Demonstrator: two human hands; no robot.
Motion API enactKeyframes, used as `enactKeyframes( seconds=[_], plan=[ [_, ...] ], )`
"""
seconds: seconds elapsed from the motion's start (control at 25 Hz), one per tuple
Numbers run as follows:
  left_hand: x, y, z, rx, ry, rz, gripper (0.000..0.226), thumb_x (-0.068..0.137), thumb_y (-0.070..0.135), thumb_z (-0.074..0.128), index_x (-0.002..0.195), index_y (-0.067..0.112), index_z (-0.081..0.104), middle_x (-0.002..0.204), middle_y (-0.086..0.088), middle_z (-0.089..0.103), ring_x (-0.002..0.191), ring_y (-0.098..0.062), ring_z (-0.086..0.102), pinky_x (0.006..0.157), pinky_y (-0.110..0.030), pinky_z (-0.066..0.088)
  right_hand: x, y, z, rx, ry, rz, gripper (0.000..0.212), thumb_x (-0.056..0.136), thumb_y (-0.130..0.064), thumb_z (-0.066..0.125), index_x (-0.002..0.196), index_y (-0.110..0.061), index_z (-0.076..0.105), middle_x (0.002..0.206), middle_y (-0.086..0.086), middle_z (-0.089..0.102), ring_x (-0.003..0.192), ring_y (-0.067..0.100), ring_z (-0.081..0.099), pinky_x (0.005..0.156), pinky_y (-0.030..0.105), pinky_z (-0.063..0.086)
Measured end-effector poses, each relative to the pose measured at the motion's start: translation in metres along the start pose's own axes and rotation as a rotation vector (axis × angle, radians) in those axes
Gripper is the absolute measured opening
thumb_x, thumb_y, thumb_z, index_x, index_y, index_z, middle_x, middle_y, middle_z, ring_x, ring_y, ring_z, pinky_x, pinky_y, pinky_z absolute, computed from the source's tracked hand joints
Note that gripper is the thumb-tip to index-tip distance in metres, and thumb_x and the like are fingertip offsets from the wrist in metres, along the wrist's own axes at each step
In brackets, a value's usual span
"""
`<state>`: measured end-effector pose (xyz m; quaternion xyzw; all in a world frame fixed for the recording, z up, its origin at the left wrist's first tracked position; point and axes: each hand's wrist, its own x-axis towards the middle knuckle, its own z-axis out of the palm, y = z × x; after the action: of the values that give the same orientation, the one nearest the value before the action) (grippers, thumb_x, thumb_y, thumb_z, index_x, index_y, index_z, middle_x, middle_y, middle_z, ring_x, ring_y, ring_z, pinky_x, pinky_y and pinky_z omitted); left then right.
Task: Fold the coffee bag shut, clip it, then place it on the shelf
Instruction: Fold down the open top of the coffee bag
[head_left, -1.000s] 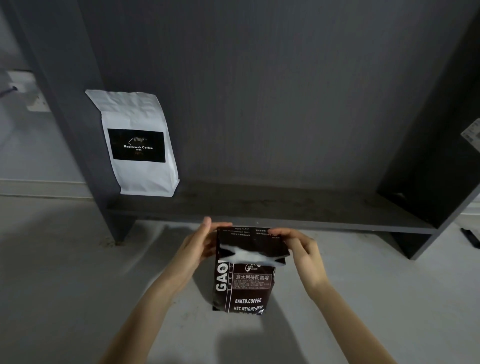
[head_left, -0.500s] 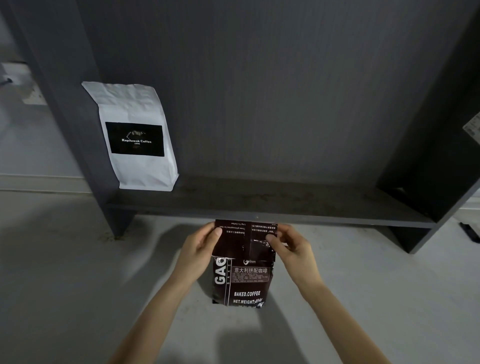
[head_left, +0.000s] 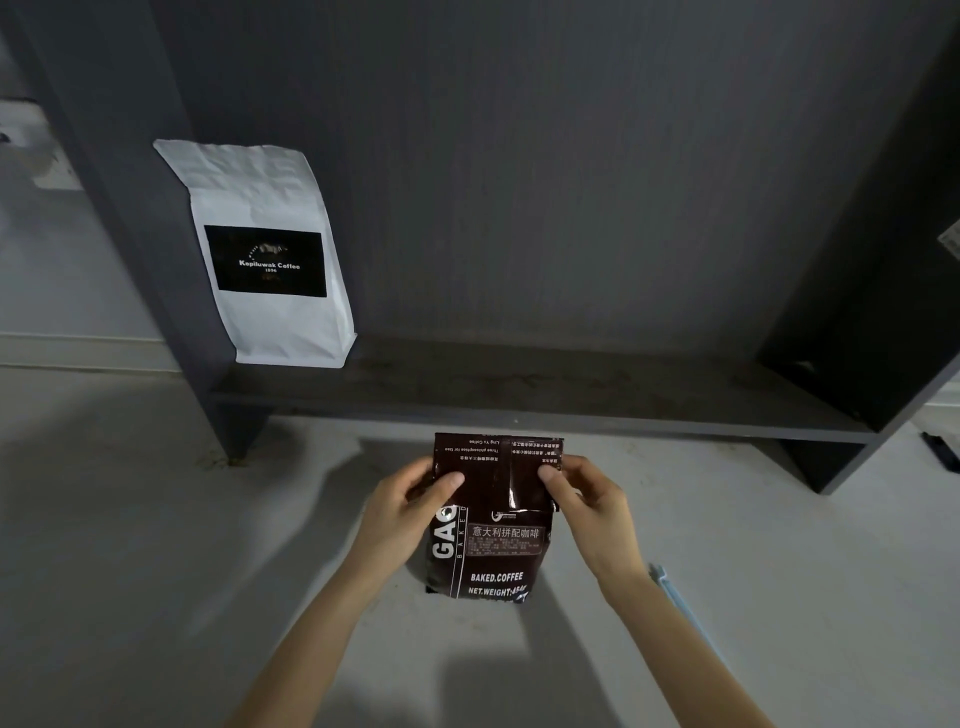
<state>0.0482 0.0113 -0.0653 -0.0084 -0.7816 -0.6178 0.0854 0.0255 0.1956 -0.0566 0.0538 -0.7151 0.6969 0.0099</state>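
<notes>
A dark brown coffee bag (head_left: 493, 545) with white print stands on the pale floor in front of the shelf. Its top flap is folded down toward me, its back print showing upside down. My left hand (head_left: 410, 506) pinches the flap's left edge, thumb on the front. My right hand (head_left: 584, 499) pinches the right edge the same way. A pale blue clip (head_left: 670, 592) lies on the floor just right of my right forearm, partly hidden by it. The dark grey shelf board (head_left: 545, 395) runs across just behind the bag.
A white coffee bag (head_left: 270, 254) with a black label stands at the shelf's left end, leaning against the side panel (head_left: 130, 208). The shelf's right side panel (head_left: 883, 312) closes the bay. A small dark object (head_left: 940, 449) lies on the floor at far right.
The bag's top has gone from half open with a pale inner lining showing to folded flat down over the front. Both hands have stayed on its top corners.
</notes>
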Motion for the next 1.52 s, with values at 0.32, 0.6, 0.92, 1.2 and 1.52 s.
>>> enactKeyframes(
  seconds=[0.32,0.6,0.92,1.2,1.52],
  plan=[
    [-0.007,-0.011,0.013,0.069,0.266,0.061,0.015,0.072,0.049,0.057,0.075,0.038,0.067,0.07,0.034,0.067,0.071,-0.004,0.066,0.068,-0.03,0.051,-0.006,0.014,0.004,-0.117,0.077,0.003,0.021,0.08,-0.016,0.063,0.065,-0.031,0.065,0.058,-0.021,0.068,0.06,0.005,0.057,0.061,0.024,0.048],
    [-0.008,-0.008,0.027,0.109,0.437,0.114,0.039,0.072,0.051,0.052,0.09,0.022,0.071,0.07,0.027,0.069,0.074,0.007,0.062,0.065,-0.014,0.046,-0.007,0.01,0.006,-0.021,0.193,-0.01,0.013,0.078,-0.016,0.064,0.068,-0.023,0.071,0.07,0.004,0.07,0.062,0.006,0.062,0.057,0.021,0.05],
    [-0.005,-0.015,0.028,0.076,0.33,0.073,0.044,0.071,0.059,0.041,0.089,0.026,0.065,0.073,0.019,0.066,0.075,0.009,0.061,0.062,-0.007,0.043,-0.009,0.019,0.005,-0.034,0.14,0.016,0.011,0.083,-0.019,0.058,0.076,-0.024,0.065,0.076,0.001,0.068,0.071,0.019,0.062,0.055,0.018,0.05],
    [-0.017,-0.023,0.029,-0.11,0.164,-0.003,0.011,0.076,0.035,0.053,0.083,0.028,0.057,0.081,0.009,0.066,0.073,0.007,0.062,0.062,-0.005,0.045,-0.014,0.04,0.002,-0.015,0.06,0.091,0.013,0.084,-0.016,0.057,0.094,-0.015,0.064,0.098,0.012,0.069,0.075,0.013,0.067,0.06,0.017,0.053],
    [0.008,-0.022,0.035,-0.152,0.263,-0.071,0.013,0.087,0.018,0.052,0.076,0.019,0.06,0.074,0.002,0.065,0.063,0.002,0.062,0.055,-0.009,0.048,0.009,0.032,0.013,0.121,0.071,0.186,0.01,0.084,-0.016,0.057,0.079,-0.013,0.065,0.089,0.011,0.065,0.06,-0.001,0.064,0.052,0.01,0.048]
  ],
)
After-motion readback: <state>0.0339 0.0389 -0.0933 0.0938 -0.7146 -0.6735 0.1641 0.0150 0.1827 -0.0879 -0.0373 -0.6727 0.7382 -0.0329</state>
